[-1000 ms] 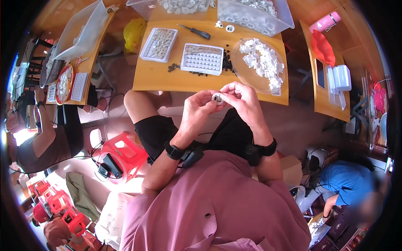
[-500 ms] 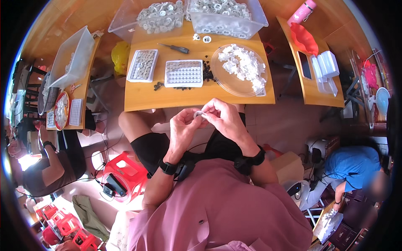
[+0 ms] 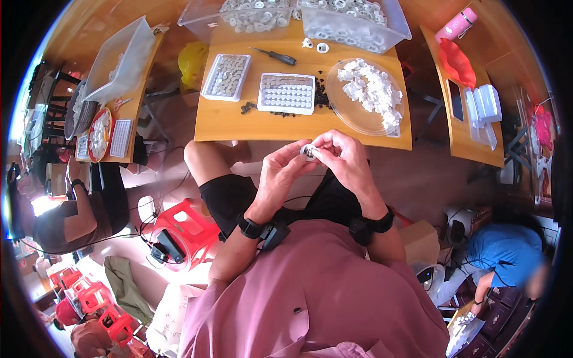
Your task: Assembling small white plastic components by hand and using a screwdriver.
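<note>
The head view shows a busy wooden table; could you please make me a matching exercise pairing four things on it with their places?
Things:
1. screwdriver
2. round clear plate of white parts
3. white grid tray beside small black parts
4. small white round part

Places:
A. pinched between the fingertips of the left hand and the right hand
B. right part of the table
C. far side of the table, before the clear bins
D. middle of the table

Pairs: 1-C, 2-B, 3-D, 4-A
</note>
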`<state>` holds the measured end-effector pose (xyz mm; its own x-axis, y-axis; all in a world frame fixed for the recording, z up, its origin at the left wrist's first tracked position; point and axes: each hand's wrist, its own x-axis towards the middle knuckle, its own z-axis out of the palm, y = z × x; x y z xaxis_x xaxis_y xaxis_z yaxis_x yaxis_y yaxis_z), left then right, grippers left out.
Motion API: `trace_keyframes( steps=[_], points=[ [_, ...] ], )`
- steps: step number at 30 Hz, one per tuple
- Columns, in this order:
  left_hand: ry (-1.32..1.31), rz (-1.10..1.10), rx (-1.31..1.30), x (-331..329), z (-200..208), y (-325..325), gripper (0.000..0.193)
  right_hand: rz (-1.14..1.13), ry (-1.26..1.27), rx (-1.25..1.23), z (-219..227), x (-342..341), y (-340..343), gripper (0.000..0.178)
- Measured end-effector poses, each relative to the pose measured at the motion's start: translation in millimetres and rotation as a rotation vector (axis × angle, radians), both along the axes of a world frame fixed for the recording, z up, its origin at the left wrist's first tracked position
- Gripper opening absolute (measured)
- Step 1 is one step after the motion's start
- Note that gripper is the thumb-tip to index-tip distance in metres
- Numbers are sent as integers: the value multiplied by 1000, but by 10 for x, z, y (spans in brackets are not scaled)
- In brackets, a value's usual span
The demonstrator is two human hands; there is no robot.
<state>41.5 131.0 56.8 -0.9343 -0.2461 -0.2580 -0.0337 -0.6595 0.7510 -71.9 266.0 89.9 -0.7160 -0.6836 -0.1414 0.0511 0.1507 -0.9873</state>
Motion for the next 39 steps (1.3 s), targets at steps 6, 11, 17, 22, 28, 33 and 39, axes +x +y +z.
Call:
trace_keyframes(
  steps=[6, 11, 17, 22, 28, 33, 39],
  points=[
    [-29, 27, -97, 12, 25, 18, 32, 16, 29, -7, -34, 14, 6, 8],
    [-7, 49, -100, 6, 26, 24, 31, 8, 123, 23, 19, 43, 7, 8],
    [70, 83, -46, -14, 135, 35, 30, -63, 378, -8, 75, 116, -11, 10],
    [128, 53, 142, 55, 64, -23, 28, -77, 402, -27, 120, 146, -7, 8],
    [64, 56, 102, 62, 20, 5, 27, -30, 369, -15, 42, 153, -31, 7],
    [69, 31, 119, 52, -48, -13, 27, 0, 323, -5, 38, 125, -9, 9],
    [17, 21, 254, 68, -45, -71, 31, -156, 411, 98, -46, -196, 131, 9]
  ],
)
